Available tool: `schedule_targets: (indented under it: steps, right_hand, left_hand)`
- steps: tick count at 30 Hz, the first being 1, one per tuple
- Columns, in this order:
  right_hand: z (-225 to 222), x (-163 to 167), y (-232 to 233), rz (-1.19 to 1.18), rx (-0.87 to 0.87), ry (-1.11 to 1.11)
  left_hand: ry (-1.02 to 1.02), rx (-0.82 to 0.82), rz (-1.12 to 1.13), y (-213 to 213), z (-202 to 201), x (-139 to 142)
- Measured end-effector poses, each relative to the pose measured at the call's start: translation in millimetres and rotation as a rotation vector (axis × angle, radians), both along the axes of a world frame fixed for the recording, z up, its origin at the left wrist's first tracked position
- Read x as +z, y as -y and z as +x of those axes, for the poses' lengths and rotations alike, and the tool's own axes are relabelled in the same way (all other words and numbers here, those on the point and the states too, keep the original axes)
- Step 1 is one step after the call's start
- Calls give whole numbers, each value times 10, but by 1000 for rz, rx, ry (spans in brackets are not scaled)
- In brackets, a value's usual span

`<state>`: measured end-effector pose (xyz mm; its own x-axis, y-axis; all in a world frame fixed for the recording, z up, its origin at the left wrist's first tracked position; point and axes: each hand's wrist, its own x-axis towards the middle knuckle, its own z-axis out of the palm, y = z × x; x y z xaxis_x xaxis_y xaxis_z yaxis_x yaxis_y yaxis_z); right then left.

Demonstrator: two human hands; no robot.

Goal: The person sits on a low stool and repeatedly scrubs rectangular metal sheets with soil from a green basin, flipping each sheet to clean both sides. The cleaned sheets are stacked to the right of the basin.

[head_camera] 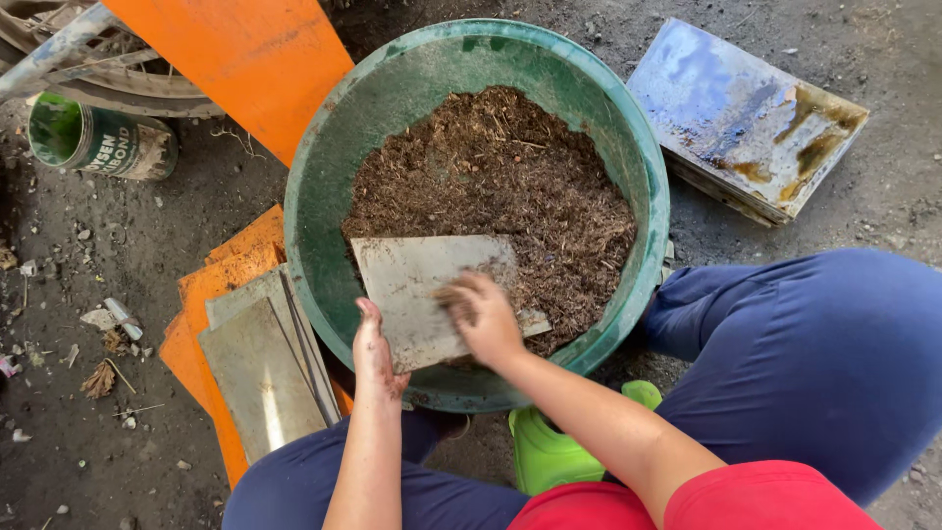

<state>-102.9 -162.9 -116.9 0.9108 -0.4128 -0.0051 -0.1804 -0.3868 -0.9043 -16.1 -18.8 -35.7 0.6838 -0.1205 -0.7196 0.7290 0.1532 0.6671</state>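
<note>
Squatting over the green basin (324, 186), knees in blue trousers (814, 363) either side of its near rim, green slipper (549, 456) just under that rim. Step in hand, as I read it: cleaning the grey flat tile (417, 290) over the basin, rubbing the brown fibrous soil mix (510, 177) off its face. My left hand (376, 351) pinches the tile's near-left edge at the basin's near rim, fingers closed on the edge, thumb side hidden so exact wrap unclear. My right hand (484, 316) lies on top of the tile, just inside the near rim, fingers curled loosely and dirty, pressing or scrubbing; holds nothing I can make out beyond some soil. Tile is tilted, far edge resting on the soil heap in the basin's middle, near edge up at my left fingers, so it's in direct contact with both hands. Next move probably needs a steady left grip while the right sweeps toward the far edge, keeping debris falling inside the basin. Left of the basin: stack of grey slabs (260, 368) on orange boards (211, 285). Far left of it: a green can (93, 142) on its side. Beyond its far-right rim: a blue-stained block (741, 118) on the dirt ground (88, 422).
</note>
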Motion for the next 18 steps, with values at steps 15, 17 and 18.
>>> schedule_targets:
  steps: [15, 17, 18]
  right_hand:
    - [235, -612, 1671, 161, -139, -344]
    - [326, -414, 1961, 274, -199, -341]
    - [364, -303, 2066, 299, -190, -339]
  left_hand:
    - [305, -142, 317, -434, -314, 144]
    - [276, -121, 353, -489, -396, 205]
    - [269, -114, 366, -479, -428, 193]
